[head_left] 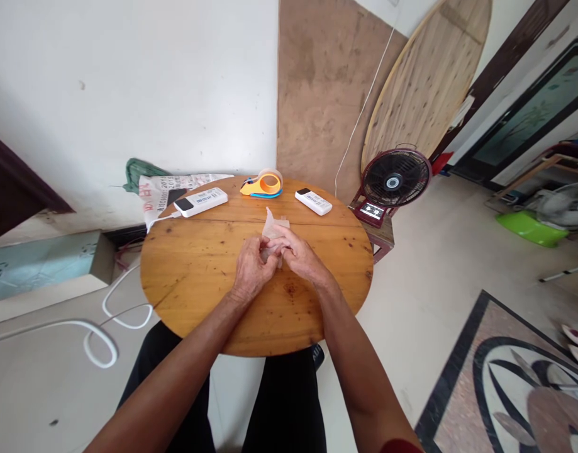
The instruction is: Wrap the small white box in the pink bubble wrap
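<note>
A crumpled, whitish, translucent sheet point(270, 225) stands up between my two hands over the middle of the round wooden table point(189, 277). My left hand point(255, 264) is closed on its left side, thumb pointing right. From the other side my right hand point(298, 253) grips the sheet with bent fingers that meet the left fingertips. Whether something lies inside the sheet cannot be seen.
Along the table's far side are a white device point(206, 201) with a cable, an orange tape dispenser point(260, 185) and a second white device point(317, 204). A fan point(392, 182) stands right of the table on a stool.
</note>
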Motion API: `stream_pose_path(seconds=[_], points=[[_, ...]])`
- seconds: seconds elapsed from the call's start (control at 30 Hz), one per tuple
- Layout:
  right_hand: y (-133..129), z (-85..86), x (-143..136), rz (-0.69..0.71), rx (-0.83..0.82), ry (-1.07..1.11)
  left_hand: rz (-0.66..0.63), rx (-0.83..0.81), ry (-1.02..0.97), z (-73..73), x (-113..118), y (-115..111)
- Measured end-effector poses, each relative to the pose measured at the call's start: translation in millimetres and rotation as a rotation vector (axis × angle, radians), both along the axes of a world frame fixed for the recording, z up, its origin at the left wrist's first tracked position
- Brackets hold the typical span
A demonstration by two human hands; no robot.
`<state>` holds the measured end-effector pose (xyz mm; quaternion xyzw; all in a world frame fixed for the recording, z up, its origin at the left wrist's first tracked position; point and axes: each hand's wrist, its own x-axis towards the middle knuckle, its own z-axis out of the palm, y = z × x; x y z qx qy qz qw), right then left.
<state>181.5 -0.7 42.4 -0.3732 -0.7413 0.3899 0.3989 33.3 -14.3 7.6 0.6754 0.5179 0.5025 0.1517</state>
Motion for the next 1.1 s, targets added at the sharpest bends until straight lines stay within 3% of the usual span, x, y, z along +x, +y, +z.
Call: stream_pose_path(seconds=[0.23, 0.43, 0.67, 0.77, 0.97, 1.1], points=[[-1, 2.3, -1, -0.037, -0.036, 0.012, 0.032, -0.003, -0.044, -2.5, 2, 0], [-3, 4.6, -1, -0.064, -0.013, -0.019, 0.057, -0.007, 0.033, 0.1, 3, 0], [5, -4.8, -1, -0.106, 0.018, 0.036, 0.022, -0.016, 0.02, -3.0, 2, 3], [12, -11.7, 0, -0.186, 0.04, 0.065, 0.034, -0.072, 0.011, -3.3, 1, 2], [21, -17.9, 3, -0.47, 0.049, 0.005, 0.054, -0.113, 0.032, 2.9, -1, -3], [20, -17.5, 4, -0.508, 0.058, -0.055, 0.058, -0.2, 0.099, 10.5, -3, -5]])
